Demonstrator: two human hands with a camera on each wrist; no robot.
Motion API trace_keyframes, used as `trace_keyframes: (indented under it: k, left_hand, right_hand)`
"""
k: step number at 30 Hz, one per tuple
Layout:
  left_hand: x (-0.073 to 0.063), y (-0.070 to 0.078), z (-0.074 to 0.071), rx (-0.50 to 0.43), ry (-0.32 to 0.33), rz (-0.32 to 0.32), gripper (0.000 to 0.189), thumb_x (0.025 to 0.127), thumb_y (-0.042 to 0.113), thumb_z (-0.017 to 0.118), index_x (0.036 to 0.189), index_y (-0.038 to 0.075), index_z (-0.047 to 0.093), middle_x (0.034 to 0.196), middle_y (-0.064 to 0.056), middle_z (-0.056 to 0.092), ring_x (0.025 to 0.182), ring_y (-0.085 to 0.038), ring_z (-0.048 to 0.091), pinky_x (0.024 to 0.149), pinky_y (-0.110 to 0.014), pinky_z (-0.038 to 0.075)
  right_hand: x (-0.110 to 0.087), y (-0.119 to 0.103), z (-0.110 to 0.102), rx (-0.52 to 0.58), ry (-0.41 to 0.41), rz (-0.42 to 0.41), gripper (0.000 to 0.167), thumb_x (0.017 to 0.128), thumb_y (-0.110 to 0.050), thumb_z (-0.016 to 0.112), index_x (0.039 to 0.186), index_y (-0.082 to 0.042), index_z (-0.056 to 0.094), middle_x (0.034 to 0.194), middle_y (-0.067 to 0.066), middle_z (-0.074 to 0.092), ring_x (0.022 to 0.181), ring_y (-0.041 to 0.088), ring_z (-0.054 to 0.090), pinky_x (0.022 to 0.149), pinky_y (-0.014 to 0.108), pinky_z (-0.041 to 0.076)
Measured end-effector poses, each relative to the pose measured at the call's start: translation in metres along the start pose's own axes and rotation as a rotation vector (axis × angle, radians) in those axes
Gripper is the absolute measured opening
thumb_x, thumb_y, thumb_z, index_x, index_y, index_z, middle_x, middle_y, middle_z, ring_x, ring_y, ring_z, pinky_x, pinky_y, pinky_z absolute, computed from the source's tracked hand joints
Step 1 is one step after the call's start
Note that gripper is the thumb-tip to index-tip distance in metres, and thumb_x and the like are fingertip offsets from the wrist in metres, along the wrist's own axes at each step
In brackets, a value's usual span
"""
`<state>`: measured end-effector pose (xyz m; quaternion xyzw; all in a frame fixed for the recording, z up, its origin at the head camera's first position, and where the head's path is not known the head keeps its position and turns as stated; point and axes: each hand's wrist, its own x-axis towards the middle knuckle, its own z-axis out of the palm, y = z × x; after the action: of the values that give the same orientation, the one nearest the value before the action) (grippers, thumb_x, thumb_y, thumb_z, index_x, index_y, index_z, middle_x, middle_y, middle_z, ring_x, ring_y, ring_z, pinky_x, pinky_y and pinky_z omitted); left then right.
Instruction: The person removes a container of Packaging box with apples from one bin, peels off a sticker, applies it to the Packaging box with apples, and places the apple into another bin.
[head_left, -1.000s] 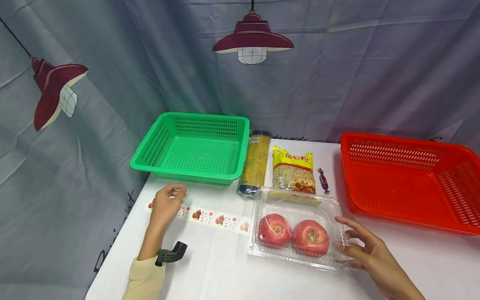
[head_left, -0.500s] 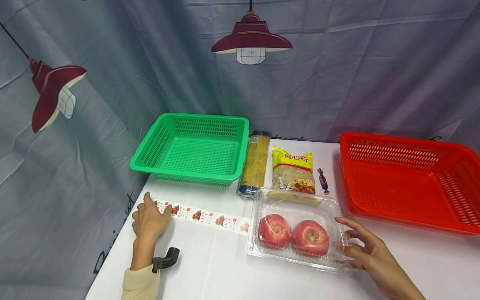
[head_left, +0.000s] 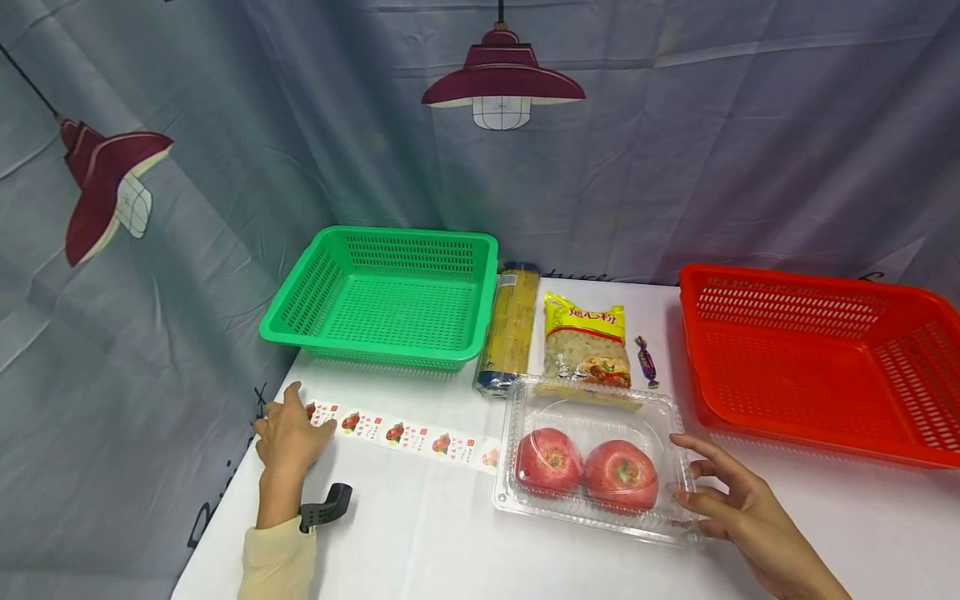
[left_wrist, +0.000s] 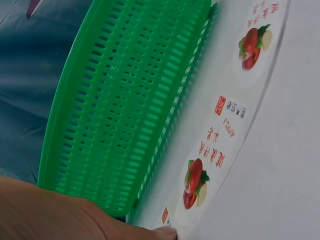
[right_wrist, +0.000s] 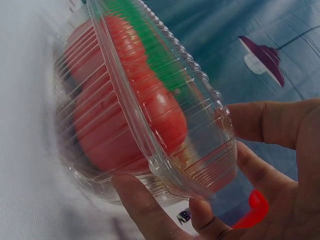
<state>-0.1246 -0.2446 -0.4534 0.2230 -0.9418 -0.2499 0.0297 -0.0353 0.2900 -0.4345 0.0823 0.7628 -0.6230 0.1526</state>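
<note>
A clear plastic clamshell box (head_left: pixel 585 521) with two red apples (head_left: pixel 621 475) inside sits at the front middle of the table, its lid over them. My right hand (head_left: pixel 731 500) grips the box's right end, thumb and fingers bent round its edge in the right wrist view. A strip of white stickers (head_left: pixel 420 437) with apple pictures and red lettering runs leftward from the box. Over the strip's left end lies my left hand (head_left: pixel 288 433), fingers spread; it hides that end. In the left wrist view, the thumb (left_wrist: pixel 150 233) touches the strip's edge.
A green basket (head_left: pixel 483 342) stands at the back left, a red basket (head_left: pixel 693 367) at the right. Between them lie a long pack of noodles (head_left: pixel 513 317), a yellow bag of pasta (head_left: pixel 587 346) and a purple wrapped candy (head_left: pixel 646 362). A grey curtain hangs behind.
My left hand has moved left and its fingers have spread over the strip's end, uncovering more stickers. In the last half second the strip has shifted very slightly. My right hand and the box stay put.
</note>
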Motion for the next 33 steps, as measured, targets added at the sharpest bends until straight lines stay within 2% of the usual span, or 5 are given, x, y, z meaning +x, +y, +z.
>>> trace_keyframes:
  k: [13,18,22,27,33]
  left_hand:
    - [0.007,-0.006,-0.009,-0.189,0.159,0.127,0.049,0.083,-0.014,0.051,0.13,-0.002,0.057,0.092,-0.021,0.053,0.084,-0.038,0.05,0.071,-0.049,0.037]
    - [-0.001,0.01,-0.031,-0.287,0.209,0.157,0.047,0.088,-0.009,0.063,0.134,-0.001,0.056,0.107,-0.026,0.064,0.084,-0.035,0.064,0.06,-0.028,0.045]
    - [-0.012,0.026,-0.05,-0.342,0.262,0.199,0.036,0.091,0.0,0.067,0.127,-0.001,0.062,0.094,-0.021,0.07,0.072,-0.025,0.068,0.052,-0.017,0.045]
    - [-0.029,0.048,-0.069,-0.444,0.28,0.264,0.017,0.092,0.012,0.07,0.103,-0.001,0.072,0.084,-0.013,0.071,0.063,-0.007,0.064,0.054,-0.016,0.049]
    - [-0.046,0.074,-0.085,-0.632,0.228,0.384,0.014,0.089,0.012,0.074,0.093,-0.002,0.074,0.08,-0.01,0.071,0.065,-0.009,0.067,0.06,-0.02,0.053]
  right_hand:
    - [-0.002,0.001,0.0,-0.003,0.002,-0.013,0.062,0.095,-0.012,0.064,0.15,-0.024,0.038,0.113,0.015,0.04,0.085,0.024,0.061,0.068,0.04,0.056]
    - [-0.002,0.0,0.0,-0.008,0.007,-0.017,0.062,0.095,-0.011,0.064,0.15,-0.023,0.039,0.112,0.015,0.04,0.084,0.024,0.062,0.067,0.04,0.056]
    - [-0.002,-0.001,0.001,-0.011,0.01,-0.008,0.063,0.095,-0.012,0.065,0.15,-0.023,0.038,0.113,0.014,0.039,0.084,0.024,0.061,0.068,0.04,0.055]
    - [-0.002,-0.004,0.003,-0.017,0.016,-0.005,0.064,0.094,-0.013,0.066,0.15,-0.024,0.037,0.115,0.014,0.037,0.086,0.025,0.061,0.07,0.042,0.056]
    - [-0.007,-0.004,0.005,-0.066,0.024,-0.099,0.064,0.093,-0.008,0.066,0.15,-0.019,0.038,0.114,0.017,0.041,0.089,0.028,0.065,0.073,0.038,0.056]
